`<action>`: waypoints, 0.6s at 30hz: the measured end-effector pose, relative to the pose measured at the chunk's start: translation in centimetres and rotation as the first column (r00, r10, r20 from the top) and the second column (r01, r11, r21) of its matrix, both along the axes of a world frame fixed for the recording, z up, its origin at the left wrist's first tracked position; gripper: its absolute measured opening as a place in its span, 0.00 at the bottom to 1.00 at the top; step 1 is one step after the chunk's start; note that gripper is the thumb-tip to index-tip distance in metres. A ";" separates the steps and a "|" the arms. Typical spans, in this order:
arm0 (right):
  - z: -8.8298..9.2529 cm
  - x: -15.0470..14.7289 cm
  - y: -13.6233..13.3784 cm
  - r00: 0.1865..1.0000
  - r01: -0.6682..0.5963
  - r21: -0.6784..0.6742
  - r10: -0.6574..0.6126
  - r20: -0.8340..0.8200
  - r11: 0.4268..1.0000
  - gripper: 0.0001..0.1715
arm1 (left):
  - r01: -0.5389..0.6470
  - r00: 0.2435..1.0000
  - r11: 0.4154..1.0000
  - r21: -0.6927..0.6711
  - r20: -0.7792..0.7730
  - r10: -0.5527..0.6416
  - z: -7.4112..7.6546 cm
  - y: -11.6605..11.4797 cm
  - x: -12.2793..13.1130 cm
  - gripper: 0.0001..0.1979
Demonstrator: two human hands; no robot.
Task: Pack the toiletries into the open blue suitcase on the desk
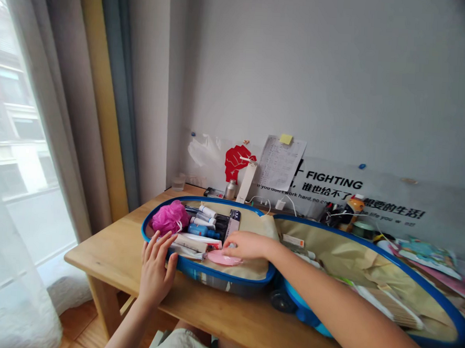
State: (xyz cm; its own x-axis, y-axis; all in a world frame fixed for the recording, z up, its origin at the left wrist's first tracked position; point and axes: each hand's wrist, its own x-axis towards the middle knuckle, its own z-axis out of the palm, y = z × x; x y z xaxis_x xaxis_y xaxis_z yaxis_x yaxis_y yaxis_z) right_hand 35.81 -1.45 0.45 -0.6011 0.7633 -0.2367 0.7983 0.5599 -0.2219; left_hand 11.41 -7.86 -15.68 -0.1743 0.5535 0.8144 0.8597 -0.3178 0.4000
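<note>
A small suitcase with a blue rim [211, 271] lies opened in two halves on a wooden desk. My left hand [158, 264] is at the near left rim of the left half, its fingers apart and holding nothing. Inside that half, my right hand [249, 246] is closed, its fingertips just above a flat pink oval item [222, 257]; a small greyish thing shows at them, too small to name. Left of it lie white tubes [200, 240], a blue bottle [203, 231], a magenta bath puff [170, 216] and a dark flat package [233, 222].
The suitcase's right half [330, 253] holds a small box [293, 241] and flat brown and white items [390, 307]. Behind stand a metal bottle [230, 189], a white upright device [246, 183], a glass [178, 181] and an orange bottle [355, 204]. Curtains [92, 81] hang at left.
</note>
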 end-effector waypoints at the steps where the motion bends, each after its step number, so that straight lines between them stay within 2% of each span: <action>1: 0.7 0.9 0.3 0.999 0.018 0.017 -0.017 -0.036 1.000 0.19 | 0.001 1.000 1.000 -0.005 0.002 -0.001 0.0 0.0 0.0 0.20; 5: 3.8 7.2 2.2 0.974 0.192 0.135 -0.172 -0.150 0.972 0.27 | 0.003 1.000 1.000 -0.010 0.011 -0.003 0.0 0.0 0.0 0.20; 8: 4.6 13.1 3.6 0.934 0.349 0.213 -0.320 -0.157 0.913 0.26 | 0.001 1.000 1.000 -0.014 0.014 -0.001 -0.1 0.0 -0.1 0.20; 10: 3.8 16.5 4.3 0.903 0.430 0.238 -0.412 -0.123 0.871 0.23 | 0.006 1.000 1.000 -0.018 0.014 -0.006 -0.1 0.0 -0.1 0.20; 13: 1.2 20.1 4.7 0.869 0.487 0.230 -0.493 -0.033 0.843 0.15 | 0.010 1.000 1.000 -0.010 0.013 -0.010 -0.1 0.0 -0.1 0.21; 15: -0.9 21.3 4.9 0.860 0.494 0.214 -0.510 0.023 0.842 0.12 | 0.006 1.000 1.000 0.006 0.005 -0.006 -0.1 0.1 -0.1 0.21; 18: -3.5 22.1 5.6 0.855 0.492 0.208 -0.514 0.068 0.845 0.14 | 0.000 1.000 1.000 0.023 -0.014 0.000 -0.1 0.1 -0.1 0.20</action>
